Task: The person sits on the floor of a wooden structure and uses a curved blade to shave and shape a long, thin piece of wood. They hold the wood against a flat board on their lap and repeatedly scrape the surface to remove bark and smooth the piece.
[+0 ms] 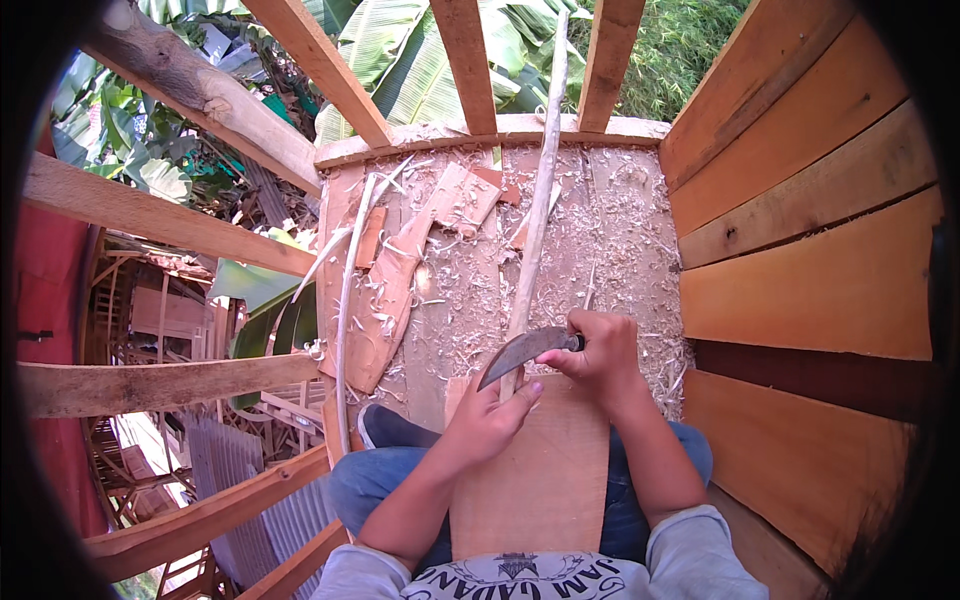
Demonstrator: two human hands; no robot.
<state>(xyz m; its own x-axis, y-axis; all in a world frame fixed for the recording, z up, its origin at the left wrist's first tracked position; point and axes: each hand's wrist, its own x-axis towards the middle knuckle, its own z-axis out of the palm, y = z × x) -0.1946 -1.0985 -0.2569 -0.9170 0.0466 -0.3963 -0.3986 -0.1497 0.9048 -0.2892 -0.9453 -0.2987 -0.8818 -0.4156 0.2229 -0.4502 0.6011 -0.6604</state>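
Over the board (530, 480) on the person's legs (385, 485), the left hand (490, 418) has its grip around the near end of the stick (538, 220), and the right hand's (604, 358) grip holds a curved knife (522, 352) across it. The stick reaches past the far rail (400, 138); it looks largely bared, judging by shavings (640, 255) strewn over the floor (425, 375), though what is left I cannot tell.
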